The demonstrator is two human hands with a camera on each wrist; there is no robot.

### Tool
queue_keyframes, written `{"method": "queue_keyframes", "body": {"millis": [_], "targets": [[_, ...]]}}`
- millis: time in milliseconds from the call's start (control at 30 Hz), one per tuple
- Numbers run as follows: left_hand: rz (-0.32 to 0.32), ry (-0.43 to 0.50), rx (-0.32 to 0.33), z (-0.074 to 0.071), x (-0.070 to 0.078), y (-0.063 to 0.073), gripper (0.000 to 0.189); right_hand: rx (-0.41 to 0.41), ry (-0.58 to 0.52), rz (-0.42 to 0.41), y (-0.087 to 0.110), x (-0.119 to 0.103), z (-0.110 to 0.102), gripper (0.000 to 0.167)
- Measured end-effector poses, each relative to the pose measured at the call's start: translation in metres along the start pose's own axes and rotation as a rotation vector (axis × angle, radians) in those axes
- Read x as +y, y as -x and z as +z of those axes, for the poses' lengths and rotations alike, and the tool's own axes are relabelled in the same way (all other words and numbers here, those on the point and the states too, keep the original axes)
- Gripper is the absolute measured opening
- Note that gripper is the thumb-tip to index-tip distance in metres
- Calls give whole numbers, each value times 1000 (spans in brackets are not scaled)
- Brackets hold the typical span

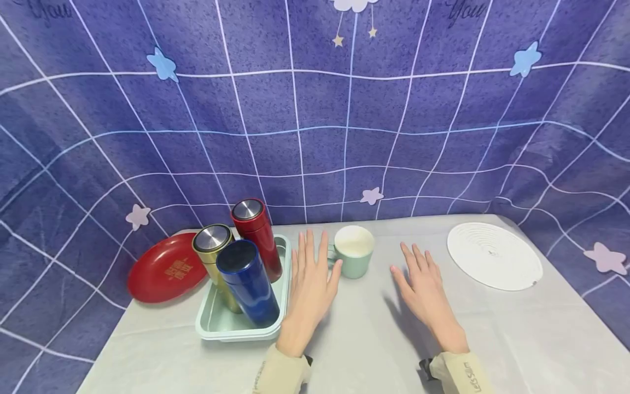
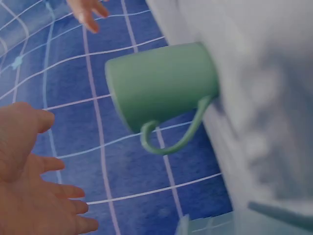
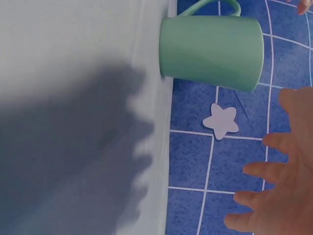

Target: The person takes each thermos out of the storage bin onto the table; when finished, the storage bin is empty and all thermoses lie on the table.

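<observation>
A light green mug (image 1: 355, 257) with a cream inside stands upright on the table, its handle (image 2: 182, 138) toward my left hand. My left hand (image 1: 315, 284) is held above the table between the tray and the mug, fingers straight and spread, holding nothing. On the other side of the mug hovers my right hand (image 1: 422, 284), also with straight, spread fingers and nothing in it. Its shadow falls on the table in the right wrist view. The mug (image 3: 212, 51) stands apart from the right fingers there.
At left, a pale green tray (image 1: 236, 335) holds a red flask (image 1: 261, 241), a gold flask (image 1: 213, 257) and a blue tumbler (image 1: 250, 284). A red plate (image 1: 164, 268) lies beyond it. A white round mat (image 1: 492, 257) lies at right. Behind the table hangs a blue curtain (image 1: 315, 153).
</observation>
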State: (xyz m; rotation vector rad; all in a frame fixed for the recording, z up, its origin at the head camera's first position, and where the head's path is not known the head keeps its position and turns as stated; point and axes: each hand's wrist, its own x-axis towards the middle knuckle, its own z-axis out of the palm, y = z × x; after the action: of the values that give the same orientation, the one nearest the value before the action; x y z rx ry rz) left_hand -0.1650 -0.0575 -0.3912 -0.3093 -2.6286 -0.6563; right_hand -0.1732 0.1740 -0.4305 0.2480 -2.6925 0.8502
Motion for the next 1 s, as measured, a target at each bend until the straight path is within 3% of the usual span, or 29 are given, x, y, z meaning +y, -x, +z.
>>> {"method": "queue_keyframes", "body": {"millis": [200, 533, 800, 1000], "targets": [[42, 10, 65, -24, 9, -3, 62, 19, -26, -12, 0, -2, -1, 59], [54, 85, 158, -64, 20, -6, 63, 38, -43, -37, 1, -1, -2, 60], [70, 162, 259, -96, 16, -4, 63, 50, -49, -44, 2, -2, -5, 59], [107, 211, 361, -112, 10, 2, 63, 35, -56, -31, 3, -3, -6, 60]]}}
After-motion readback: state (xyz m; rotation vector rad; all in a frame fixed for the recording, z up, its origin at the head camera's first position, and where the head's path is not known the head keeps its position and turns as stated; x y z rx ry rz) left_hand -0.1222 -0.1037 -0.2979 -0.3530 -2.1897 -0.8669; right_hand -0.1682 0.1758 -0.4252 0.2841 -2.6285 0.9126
